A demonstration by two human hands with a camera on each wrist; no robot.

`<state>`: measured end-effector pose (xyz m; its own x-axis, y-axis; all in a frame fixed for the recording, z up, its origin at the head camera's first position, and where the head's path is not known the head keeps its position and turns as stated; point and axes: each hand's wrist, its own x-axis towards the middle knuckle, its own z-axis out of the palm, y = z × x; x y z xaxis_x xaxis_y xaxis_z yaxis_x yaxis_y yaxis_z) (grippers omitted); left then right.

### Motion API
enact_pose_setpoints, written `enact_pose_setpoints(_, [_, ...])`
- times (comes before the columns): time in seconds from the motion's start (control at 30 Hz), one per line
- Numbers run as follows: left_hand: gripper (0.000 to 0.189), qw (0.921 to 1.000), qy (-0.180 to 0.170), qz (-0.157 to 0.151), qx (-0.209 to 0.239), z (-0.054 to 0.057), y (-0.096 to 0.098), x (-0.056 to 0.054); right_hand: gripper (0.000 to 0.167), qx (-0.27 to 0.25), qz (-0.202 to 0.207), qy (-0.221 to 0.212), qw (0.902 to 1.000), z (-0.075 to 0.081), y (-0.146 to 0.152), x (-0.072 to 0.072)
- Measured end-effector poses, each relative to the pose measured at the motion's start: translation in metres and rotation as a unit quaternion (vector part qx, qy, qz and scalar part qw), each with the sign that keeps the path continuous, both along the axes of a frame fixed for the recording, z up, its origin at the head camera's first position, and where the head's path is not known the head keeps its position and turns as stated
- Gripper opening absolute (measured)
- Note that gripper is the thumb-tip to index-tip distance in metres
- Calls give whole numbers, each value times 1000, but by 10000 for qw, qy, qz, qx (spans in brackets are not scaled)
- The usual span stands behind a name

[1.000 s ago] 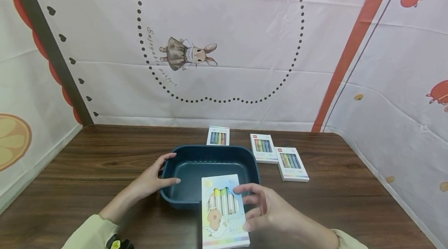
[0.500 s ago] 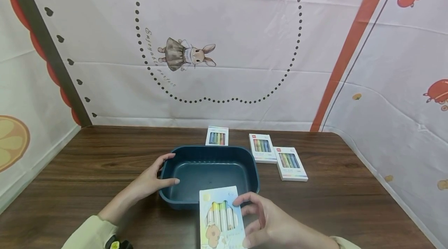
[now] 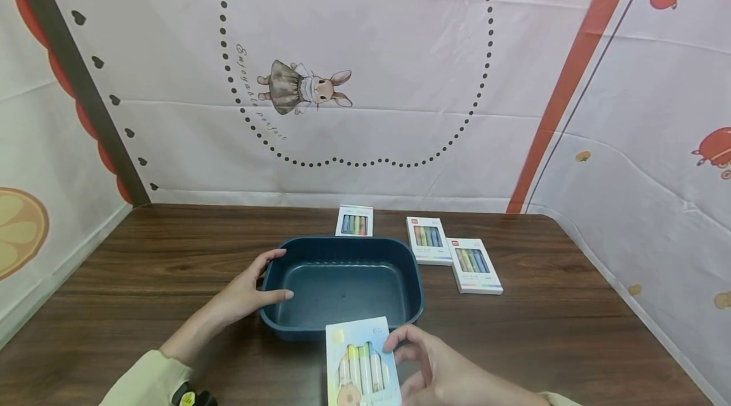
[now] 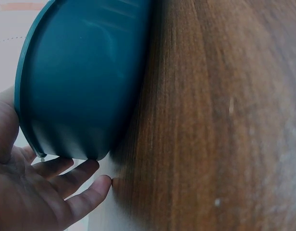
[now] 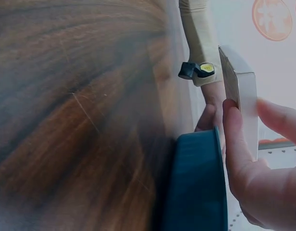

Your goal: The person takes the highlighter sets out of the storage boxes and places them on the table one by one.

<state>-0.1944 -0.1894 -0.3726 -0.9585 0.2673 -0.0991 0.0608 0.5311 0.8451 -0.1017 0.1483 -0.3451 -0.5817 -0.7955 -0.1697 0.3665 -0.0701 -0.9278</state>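
Observation:
A dark teal plastic basin (image 3: pixel 344 285) stands on the table with nothing inside it. My left hand (image 3: pixel 251 285) grips its left end, thumb over the rim and fingers along the outside wall; the left wrist view shows those fingers (image 4: pixel 66 180) against the end wall. Between thumb and fingers, my right hand (image 3: pixel 431 368) pinches the right edge of a pale blue-and-yellow box of markers (image 3: pixel 363 365). In the head view the box overlaps the basin's near rim, and its lower end is cut off. The right wrist view shows the box (image 5: pixel 248 103) side-on, raised above the table.
Behind the basin lies a small white box of coloured sticks (image 3: pixel 355 221). Two similar boxes lie to the right, one white box (image 3: pixel 428 241) touching another white box (image 3: pixel 475 266). A printed cloth (image 3: pixel 400 76) hangs along the table's back and sides.
My right hand has drawn the box of markers down and toward me, uncovering more of the basin's floor. The left hand and the basin keep their places.

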Motion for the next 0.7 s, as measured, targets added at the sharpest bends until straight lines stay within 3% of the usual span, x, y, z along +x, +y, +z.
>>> enact_pose_setpoints(0.33, [78, 10000, -3, 47, -21, -1, 0, -2, 47, -114, 270, -138, 9995, -14, 1, -1])
enact_pose_setpoints(0.7, [78, 10000, 8, 28, -26, -1, -1, -2, 56, -24, -116, 406, 9991, -34, -2, 0])
